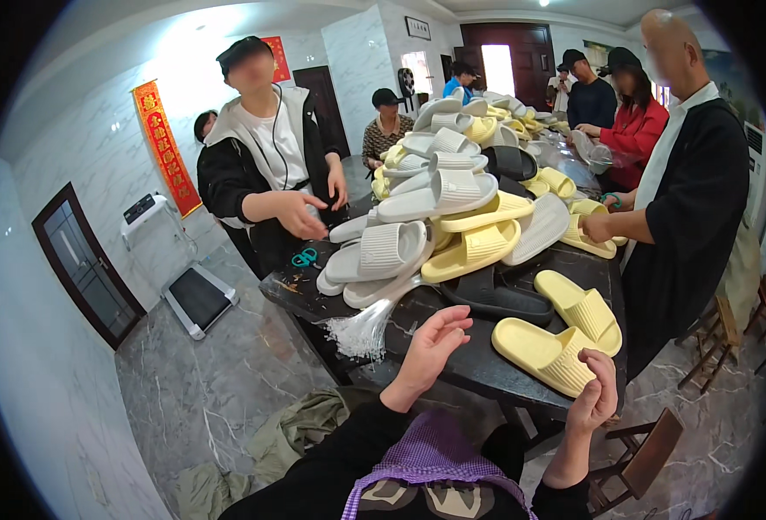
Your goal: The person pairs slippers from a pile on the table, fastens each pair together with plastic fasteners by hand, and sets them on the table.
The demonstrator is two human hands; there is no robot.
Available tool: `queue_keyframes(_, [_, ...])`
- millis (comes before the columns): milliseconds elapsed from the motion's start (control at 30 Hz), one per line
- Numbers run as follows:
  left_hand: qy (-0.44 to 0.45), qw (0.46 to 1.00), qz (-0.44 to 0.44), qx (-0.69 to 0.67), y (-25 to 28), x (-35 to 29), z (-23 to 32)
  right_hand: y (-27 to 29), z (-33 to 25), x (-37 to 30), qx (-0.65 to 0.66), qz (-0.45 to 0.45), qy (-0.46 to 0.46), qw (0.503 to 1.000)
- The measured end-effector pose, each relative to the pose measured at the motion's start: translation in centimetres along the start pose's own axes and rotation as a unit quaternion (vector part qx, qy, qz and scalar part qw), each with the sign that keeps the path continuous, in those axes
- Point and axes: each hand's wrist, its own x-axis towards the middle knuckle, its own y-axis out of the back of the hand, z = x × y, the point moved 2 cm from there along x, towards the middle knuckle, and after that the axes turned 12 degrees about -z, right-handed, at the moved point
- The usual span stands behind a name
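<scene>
Over the near edge of the dark table point(461, 347), my left hand point(431, 351) is raised with its fingers stretched out and slightly bent, holding nothing. My right hand point(597, 394) hovers at the near right corner, fingers curved and thumb apart, also with nothing visible in it. Just beyond it lies a yellow slide slipper point(543, 354), partly overlapped by the fingers in the picture. A second yellow slipper point(584, 312) rests against its far side. A black slipper point(496, 297) lies ahead of my left hand, at the foot of a heap of grey slippers point(452, 192) and yellow slippers point(474, 251).
Clear plastic strips point(366, 329) hang over the table's left edge near teal-handled scissors point(305, 257). A person in a black jacket point(270, 165) stands left; another point(686, 191) works at the right side. A wooden stool point(652, 451) stands near my right arm. Green cloth point(301, 433) lies low at left.
</scene>
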Motion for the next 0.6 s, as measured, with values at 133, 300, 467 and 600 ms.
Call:
queue_keyframes(133, [-0.027,1.000,-0.010,0.008,-0.3,0.0,1.7,0.3,-0.2,0.6,-0.010,0.004,0.025,1.000])
queue_keyframes(300, [-0.020,0.999,-0.025,-0.002,-0.5,-0.4,2.0,0.2,0.0,0.3,-0.022,-0.003,0.025,0.999])
queue_keyframes(467, [-0.050,0.999,-0.017,0.009,-0.5,-0.9,3.5,0.4,0.5,-0.5,-0.034,-0.001,0.008,0.999])
queue_keyframes(600, [-0.079,0.996,-0.007,0.038,-0.8,-1.3,4.3,1.8,1.2,-1.7,-0.071,0.000,-0.024,0.997])
